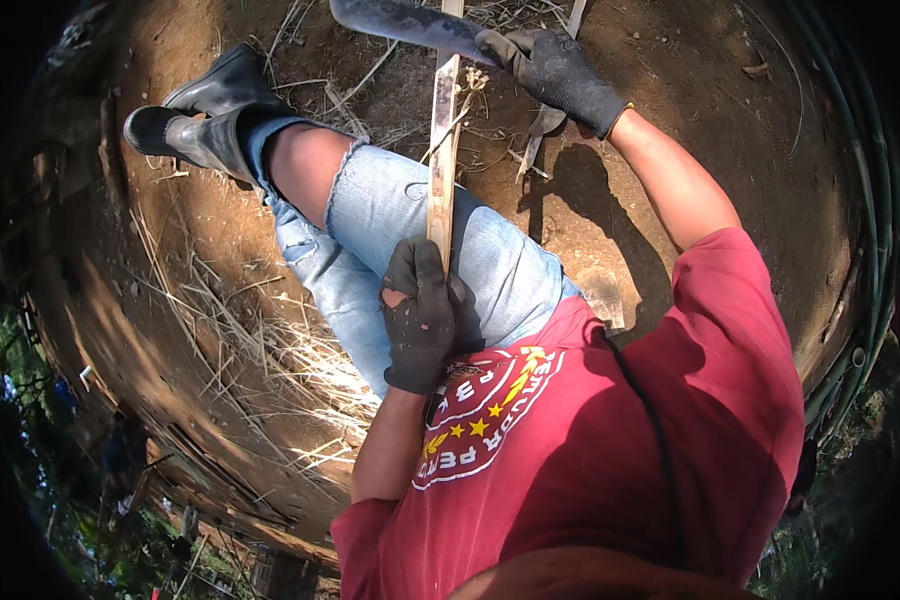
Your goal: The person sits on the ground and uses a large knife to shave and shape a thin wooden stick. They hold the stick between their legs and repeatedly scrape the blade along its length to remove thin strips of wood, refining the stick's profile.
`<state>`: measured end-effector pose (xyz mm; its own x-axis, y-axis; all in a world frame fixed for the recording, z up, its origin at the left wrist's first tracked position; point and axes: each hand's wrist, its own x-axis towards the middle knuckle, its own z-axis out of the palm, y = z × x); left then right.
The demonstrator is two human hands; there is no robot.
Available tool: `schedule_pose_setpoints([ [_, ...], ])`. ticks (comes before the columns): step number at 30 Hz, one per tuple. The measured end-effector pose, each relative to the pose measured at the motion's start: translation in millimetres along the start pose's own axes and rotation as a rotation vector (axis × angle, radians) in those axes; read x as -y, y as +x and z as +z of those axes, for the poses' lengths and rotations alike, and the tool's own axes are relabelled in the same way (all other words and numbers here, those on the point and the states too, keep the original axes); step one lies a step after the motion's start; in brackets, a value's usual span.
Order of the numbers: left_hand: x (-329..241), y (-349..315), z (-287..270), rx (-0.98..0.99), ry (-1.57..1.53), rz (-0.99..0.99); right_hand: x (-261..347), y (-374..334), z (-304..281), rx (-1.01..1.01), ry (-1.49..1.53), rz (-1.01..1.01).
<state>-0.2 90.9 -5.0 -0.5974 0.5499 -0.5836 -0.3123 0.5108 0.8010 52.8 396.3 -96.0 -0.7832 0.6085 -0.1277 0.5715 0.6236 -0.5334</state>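
Left hand (420, 315) — black knit glove, torn — grips a flat pale bamboo strip (442, 150); right hand (555, 68) fingers close round a dark, worn blade (410, 22).

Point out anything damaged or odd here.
The glove on the left hand is torn: a hole near the thumb shows skin. The jeans are frayed at the knee. Both hands grip firmly: left the bamboo strip, right hand the blade.
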Motion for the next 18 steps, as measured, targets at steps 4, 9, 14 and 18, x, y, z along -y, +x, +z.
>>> schedule_pose_setpoints([
  [4,2.7,8.1,-0.9,-0.006,0.058,0.040,13.1,-19.9,2.2,0.063,0.004,-0.016],
  [9,-9.8,-1.9,1.4,0.003,-0.059,-0.058,16.4,-33.9,15.4,-0.052,0.049,-0.201],
  [14,-4.0,3.6,0.2,0.004,-0.077,-0.054,36.0,-65.7,19.1,0.150,0.066,-0.169],
  [18,-4.5,0.5,0.9,0.006,-0.113,-0.054,38.9,-74.7,21.2,-0.022,-0.015,-0.241],
])
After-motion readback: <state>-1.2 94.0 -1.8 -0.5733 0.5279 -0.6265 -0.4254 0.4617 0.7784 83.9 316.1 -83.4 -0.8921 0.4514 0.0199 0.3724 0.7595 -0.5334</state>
